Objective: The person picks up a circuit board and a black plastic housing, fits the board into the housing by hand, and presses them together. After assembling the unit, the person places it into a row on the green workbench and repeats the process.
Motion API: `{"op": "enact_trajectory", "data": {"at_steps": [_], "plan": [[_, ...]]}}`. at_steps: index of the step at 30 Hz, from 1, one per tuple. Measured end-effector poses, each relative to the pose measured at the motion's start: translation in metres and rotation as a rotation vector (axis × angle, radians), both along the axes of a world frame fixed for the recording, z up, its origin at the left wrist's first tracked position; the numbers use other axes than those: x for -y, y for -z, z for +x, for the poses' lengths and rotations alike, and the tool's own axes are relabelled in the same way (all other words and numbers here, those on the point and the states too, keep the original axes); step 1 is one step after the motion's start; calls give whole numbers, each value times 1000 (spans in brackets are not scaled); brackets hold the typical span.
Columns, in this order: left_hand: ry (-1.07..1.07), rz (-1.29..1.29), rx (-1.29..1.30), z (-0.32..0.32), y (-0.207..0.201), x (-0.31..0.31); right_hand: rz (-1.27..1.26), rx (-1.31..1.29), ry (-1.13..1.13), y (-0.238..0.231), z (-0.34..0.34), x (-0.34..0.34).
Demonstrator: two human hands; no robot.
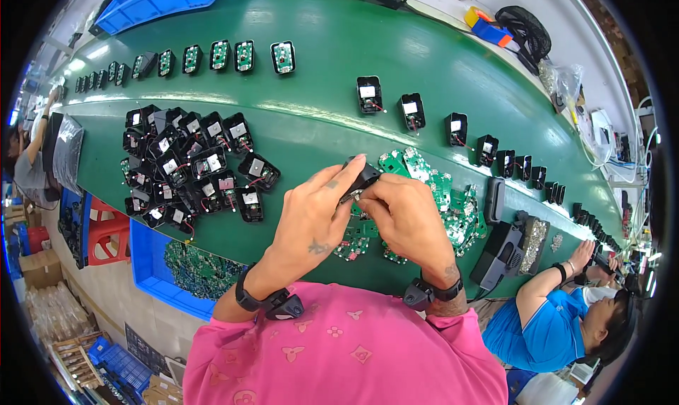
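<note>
In front of my chest, my left hand is closed around a small black plastic housing. My right hand is pinched against the near edge of that housing; whatever lies between its fingertips is hidden. Just beyond and under my right hand lies a loose pile of green circuit boards. To the left of my hands is a heap of open black housings, several showing a white square part and thin red wires.
Housings with green boards stand in a row at the far left; housings without visible boards run off to the right. A blue bin of boards sits below the table edge. A black device and a co-worker are at right.
</note>
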State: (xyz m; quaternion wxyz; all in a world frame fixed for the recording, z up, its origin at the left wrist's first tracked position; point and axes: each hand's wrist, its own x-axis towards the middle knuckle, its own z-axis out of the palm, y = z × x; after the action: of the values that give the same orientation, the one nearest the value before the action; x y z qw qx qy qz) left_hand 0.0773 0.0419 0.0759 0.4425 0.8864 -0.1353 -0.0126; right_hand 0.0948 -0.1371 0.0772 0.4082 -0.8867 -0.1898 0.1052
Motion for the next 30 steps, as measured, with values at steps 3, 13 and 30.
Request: {"op": "enact_trajectory", "data": {"at_steps": [3,13,30], "plan": [[-10,-20,-12,-2,3,1,35,-1,-5,4,1,1],[-109,-199,12,-1,28,1,83,-4,78,19,-3,-4],[-159,24,332,-14,-12,11,359,215,208,8,-18,-10]]}}
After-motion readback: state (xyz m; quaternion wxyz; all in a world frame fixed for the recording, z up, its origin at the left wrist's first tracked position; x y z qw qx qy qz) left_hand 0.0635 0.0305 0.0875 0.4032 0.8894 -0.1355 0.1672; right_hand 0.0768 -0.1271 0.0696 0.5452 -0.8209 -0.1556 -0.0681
